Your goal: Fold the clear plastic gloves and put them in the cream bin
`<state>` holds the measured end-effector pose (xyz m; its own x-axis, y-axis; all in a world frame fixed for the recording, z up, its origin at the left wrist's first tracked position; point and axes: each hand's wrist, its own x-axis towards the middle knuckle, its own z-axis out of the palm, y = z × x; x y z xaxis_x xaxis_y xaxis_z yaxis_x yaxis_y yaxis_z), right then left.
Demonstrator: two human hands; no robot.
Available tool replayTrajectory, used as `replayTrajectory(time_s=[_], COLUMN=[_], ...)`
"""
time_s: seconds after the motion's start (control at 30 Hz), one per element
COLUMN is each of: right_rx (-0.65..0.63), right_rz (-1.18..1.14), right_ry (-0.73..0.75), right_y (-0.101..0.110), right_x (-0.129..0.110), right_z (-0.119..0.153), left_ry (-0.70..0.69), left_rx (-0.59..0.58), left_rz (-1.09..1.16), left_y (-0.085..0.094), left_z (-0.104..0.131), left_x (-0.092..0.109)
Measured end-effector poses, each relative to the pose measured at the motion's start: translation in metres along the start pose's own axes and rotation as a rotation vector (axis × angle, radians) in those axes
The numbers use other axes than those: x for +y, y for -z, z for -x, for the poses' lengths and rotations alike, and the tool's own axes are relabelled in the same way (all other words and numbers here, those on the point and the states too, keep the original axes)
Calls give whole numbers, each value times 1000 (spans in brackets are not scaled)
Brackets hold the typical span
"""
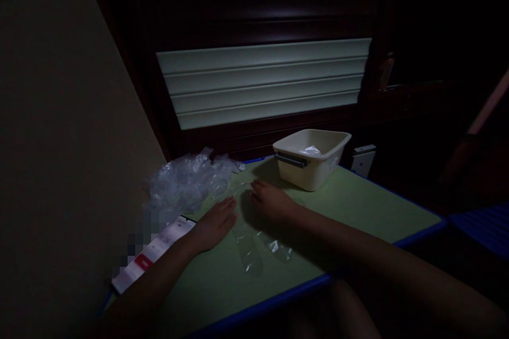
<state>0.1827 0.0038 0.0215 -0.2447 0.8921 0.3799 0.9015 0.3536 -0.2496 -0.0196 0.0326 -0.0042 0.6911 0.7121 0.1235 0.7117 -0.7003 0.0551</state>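
Observation:
A thin clear plastic piece (248,254) with long rounded lobes, looking like a disposable glove, lies flat on the green tabletop (318,238). My left hand (217,221) rests at its left side, palm down with fingers stretched out. Across its upper part lies my right hand (272,201), fingers slightly bent, apart and touching the plastic. Part of the plastic is hidden under the right hand and forearm. Beyond my left hand is a heap of crumpled clear plastic (186,180).
A cream plastic bin (310,169) with a grey handle stands at the back right, some clear plastic inside. A white and red box or printed sheet (155,254) lies by my left forearm. Blue edging (270,302) borders the table; a slatted panel (266,85) rises behind.

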Motion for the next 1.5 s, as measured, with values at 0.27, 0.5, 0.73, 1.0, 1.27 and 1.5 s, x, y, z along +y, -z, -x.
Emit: replayTrajectory(time_s=[0.27, 0.5, 0.73, 1.0, 1.27, 1.5], right_rx=[-110, -180, -173, -102, -194, -292], right_rz=[28, 73, 125, 141, 3, 2], right_ry=[39, 60, -26, -96, 81, 111], right_y=[-31, -14, 12, 23, -2, -1], right_x=[-26, 13, 68, 49, -47, -22], right_z=[13, 37, 84, 84, 47, 69], left_ry=[-12, -4, -1, -8, 1, 7], left_rx=[-57, -75, -65, -30, -50, -60], left_rz=[-23, -20, -9, -6, -22, -7], left_y=[-1, 0, -1, -5, -1, -3], left_z=[-1, -1, -1, 0, 1, 1], left_x=[0, 2, 0, -2, 3, 2])
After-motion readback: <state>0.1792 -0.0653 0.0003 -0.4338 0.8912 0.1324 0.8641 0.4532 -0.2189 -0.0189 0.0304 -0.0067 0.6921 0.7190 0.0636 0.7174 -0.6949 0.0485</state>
